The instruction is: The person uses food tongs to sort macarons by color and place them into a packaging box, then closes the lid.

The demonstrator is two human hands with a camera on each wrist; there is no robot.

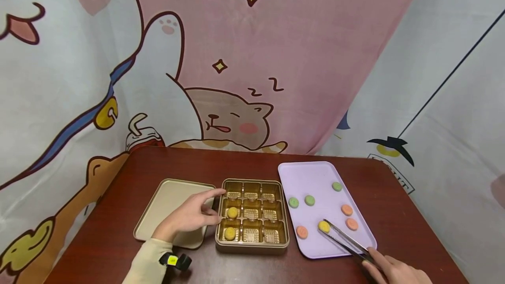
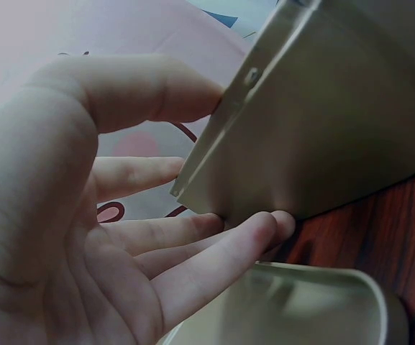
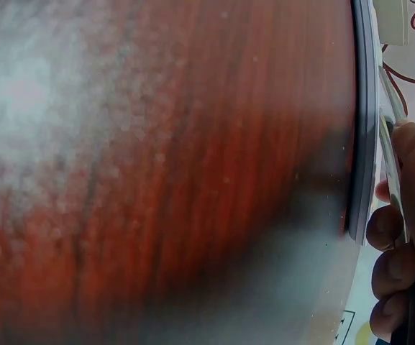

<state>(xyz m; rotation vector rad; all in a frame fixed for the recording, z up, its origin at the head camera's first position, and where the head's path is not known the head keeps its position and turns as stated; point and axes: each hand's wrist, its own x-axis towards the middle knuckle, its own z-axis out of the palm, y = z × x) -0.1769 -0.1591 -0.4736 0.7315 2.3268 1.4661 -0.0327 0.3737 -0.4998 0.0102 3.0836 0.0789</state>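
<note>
My left hand (image 1: 193, 214) rests against the left side of a gold tin box (image 1: 252, 249), its extended fingers and thumb touching the rim and wall. A gold insert divides the box into several compartments. Two yellow round pieces, like small macarons, sit in its left column: one yellow piece (image 1: 232, 212) in the middle row, another yellow piece (image 1: 229, 233) in the front row. My right hand (image 1: 396, 271) grips metal tongs (image 1: 347, 241) with dark handles. The tong tips lie on either side of a yellow piece (image 1: 324, 226) on the lilac tray (image 1: 307, 174).
Green pieces (image 1: 309, 200) and orange pieces (image 1: 301, 232) lie spread over the tray. A gold lid (image 1: 169, 200) lies left of the box, partly beneath my left hand. Everything stands on a dark red-brown table (image 1: 394, 196), with a printed cloth (image 1: 315, 56) hanging behind.
</note>
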